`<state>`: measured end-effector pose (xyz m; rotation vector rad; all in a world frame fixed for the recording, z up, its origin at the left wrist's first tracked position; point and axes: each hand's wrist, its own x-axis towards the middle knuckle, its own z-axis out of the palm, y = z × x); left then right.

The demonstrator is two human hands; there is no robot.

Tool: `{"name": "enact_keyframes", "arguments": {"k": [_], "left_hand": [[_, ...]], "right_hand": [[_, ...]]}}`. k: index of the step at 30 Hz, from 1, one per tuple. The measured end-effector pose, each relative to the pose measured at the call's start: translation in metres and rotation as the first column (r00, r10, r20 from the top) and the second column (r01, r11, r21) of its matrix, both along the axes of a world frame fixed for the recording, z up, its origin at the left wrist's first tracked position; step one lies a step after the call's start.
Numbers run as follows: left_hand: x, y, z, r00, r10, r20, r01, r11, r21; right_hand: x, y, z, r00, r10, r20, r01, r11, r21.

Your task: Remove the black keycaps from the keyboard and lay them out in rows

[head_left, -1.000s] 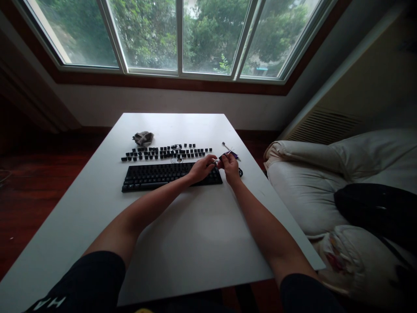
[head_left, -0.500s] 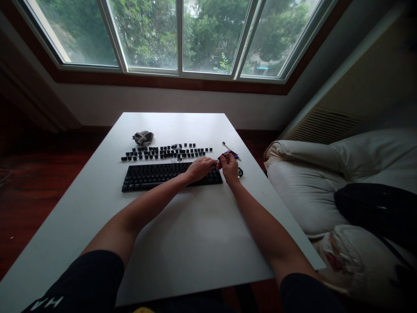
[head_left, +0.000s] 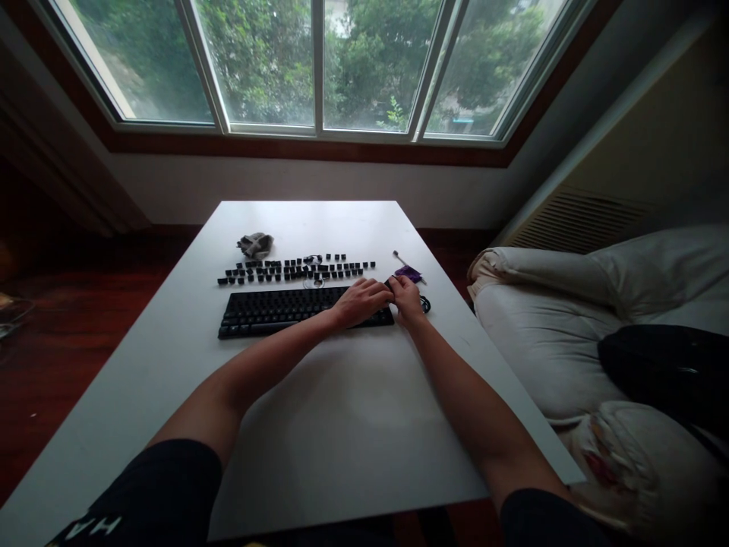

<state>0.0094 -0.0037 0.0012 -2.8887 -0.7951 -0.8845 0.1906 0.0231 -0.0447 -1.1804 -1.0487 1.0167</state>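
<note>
A black keyboard (head_left: 273, 310) lies near the middle of the white table, its right end partly under my hands. My left hand (head_left: 363, 301) is over that right end, fingers bent and meeting my right hand; whatever its fingertips hold is hidden. My right hand (head_left: 406, 298) is closed in a pinch just beyond the keyboard's corner. A small dark piece shows at its fingertips, too small to name. Behind the keyboard, black keycaps (head_left: 293, 272) stand in loose rows.
A crumpled grey cloth (head_left: 255, 245) lies at the back left of the table (head_left: 342, 425). Right of the keycaps are a small brush (head_left: 396, 255), a purple item (head_left: 408, 273) and a coiled black cable (head_left: 425, 304). A pale sofa (head_left: 524, 342) stands beside the table's right edge.
My hands have come closer together and slightly lower at the keyboard's right end. The dark piece at my right fingertips is now more covered. The whole view has shifted slightly.
</note>
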Motion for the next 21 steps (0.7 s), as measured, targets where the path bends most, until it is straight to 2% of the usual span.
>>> {"name": "enact_keyframes", "arguments": {"k": [3, 6, 8, 11, 14, 21], "left_hand": [[0.005, 0.006, 0.002, 0.987, 0.138, 0.084, -0.134, 0.989, -0.059], [0.006, 0.025, 0.0, 0.923, 0.347, 0.165, -0.317, 0.93, -0.185], [0.007, 0.041, -0.003, 0.895, 0.424, 0.137, -0.384, 0.89, -0.246], [0.011, 0.063, -0.006, 0.879, 0.473, 0.054, -0.441, 0.851, -0.284], [0.017, 0.079, -0.011, 0.863, 0.505, 0.015, -0.483, 0.834, -0.269], [0.026, 0.099, -0.023, 0.831, 0.557, 0.004, -0.542, 0.81, -0.224]], "right_hand": [[0.003, 0.001, -0.001, 0.992, -0.079, -0.101, 0.077, 0.997, -0.022], [0.006, 0.002, -0.003, 0.986, -0.131, -0.108, 0.127, 0.991, -0.039], [0.006, 0.002, -0.004, 0.981, -0.171, -0.091, 0.17, 0.985, -0.024], [0.005, 0.001, -0.006, 0.98, -0.195, -0.027, 0.196, 0.979, 0.047], [0.003, -0.001, -0.005, 0.984, -0.173, 0.053, 0.167, 0.98, 0.105], [0.003, -0.002, -0.007, 0.98, -0.143, 0.136, 0.129, 0.986, 0.104]]}}
